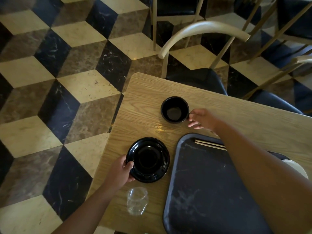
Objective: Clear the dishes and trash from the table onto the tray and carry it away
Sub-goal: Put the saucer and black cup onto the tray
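Observation:
A black saucer [148, 159] lies on the wooden table [146, 92] near its left edge. My left hand [120, 170] grips the saucer's left rim, thumb on top. Farther back stands a black cup [174, 109], empty. My right hand [201, 119] pinches the cup's handle on its right side. A dark blue tray [202, 191] lies at the right, partly under my right forearm, with a pale stick-like item [209, 144] at its far end. A clear glass [137, 200] stands near the table's front edge, between the saucer and me.
A chair [202, 29] with a curved pale backrest and dark seat stands at the table's far side. More chairs are at the back right. The floor to the left is patterned marble tile. A white object [297, 168] peeks out beyond my right arm.

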Tool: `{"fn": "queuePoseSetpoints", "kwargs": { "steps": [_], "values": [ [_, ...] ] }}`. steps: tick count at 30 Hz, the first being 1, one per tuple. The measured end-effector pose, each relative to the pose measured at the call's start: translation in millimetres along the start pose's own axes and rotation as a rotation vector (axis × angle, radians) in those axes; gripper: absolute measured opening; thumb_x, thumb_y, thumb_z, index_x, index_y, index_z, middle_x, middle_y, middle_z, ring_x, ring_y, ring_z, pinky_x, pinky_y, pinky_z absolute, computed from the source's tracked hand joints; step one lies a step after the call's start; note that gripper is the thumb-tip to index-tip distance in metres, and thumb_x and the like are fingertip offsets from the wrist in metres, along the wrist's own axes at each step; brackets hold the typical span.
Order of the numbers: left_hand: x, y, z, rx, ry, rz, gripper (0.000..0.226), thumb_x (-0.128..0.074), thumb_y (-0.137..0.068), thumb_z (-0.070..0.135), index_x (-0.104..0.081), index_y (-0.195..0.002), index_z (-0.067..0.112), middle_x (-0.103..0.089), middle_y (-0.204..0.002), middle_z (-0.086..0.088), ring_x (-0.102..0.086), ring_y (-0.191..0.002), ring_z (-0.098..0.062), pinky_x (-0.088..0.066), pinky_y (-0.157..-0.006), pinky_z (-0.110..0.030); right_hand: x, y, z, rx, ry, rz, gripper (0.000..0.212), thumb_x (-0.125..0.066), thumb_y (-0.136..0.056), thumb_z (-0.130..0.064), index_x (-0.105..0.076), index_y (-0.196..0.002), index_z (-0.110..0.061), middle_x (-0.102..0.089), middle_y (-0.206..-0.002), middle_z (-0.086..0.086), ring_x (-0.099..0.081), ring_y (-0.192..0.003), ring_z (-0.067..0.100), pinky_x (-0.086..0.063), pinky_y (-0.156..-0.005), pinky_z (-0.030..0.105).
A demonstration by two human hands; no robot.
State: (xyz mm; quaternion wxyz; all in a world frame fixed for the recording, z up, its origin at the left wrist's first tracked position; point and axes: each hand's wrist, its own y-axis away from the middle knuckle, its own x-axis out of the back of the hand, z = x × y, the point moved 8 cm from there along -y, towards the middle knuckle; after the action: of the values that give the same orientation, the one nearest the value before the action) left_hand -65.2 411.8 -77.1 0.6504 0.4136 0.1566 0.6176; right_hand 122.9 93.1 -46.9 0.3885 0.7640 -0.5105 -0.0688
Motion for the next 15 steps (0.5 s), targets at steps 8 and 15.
{"fn": "queuePoseSetpoints", "kwargs": {
  "steps": [8,15],
  "values": [
    [4.0,14.3,24.1,-0.086,0.034,0.042,0.016,-0.052,-0.1,0.018,-0.06,-0.111,0.009,-0.074,-0.082,-0.015,-0.074,-0.063,-0.027,-0.058,-0.052,-0.028,11.9,46.8,11.4,0.041,0.005,0.109,0.025,-0.048,-0.101,-0.01,-0.063,-0.081,-0.013,-0.069,-0.086,0.012,-0.067,-0.069,0.017,-0.05,-0.061,0.026],
    [-29.7,35.0,40.1,-0.122,0.088,0.031,0.017,-0.053,-0.1,0.014,-0.059,-0.108,0.001,-0.071,-0.065,-0.016,-0.066,-0.045,-0.02,-0.05,-0.04,-0.023,32.3,109.1,45.9,0.069,-0.005,0.222,0.025,-0.053,-0.099,-0.019,-0.067,-0.08,-0.016,-0.053,-0.049,-0.009,-0.044,-0.053,0.012,-0.032,-0.051,0.026]
  ]
}}
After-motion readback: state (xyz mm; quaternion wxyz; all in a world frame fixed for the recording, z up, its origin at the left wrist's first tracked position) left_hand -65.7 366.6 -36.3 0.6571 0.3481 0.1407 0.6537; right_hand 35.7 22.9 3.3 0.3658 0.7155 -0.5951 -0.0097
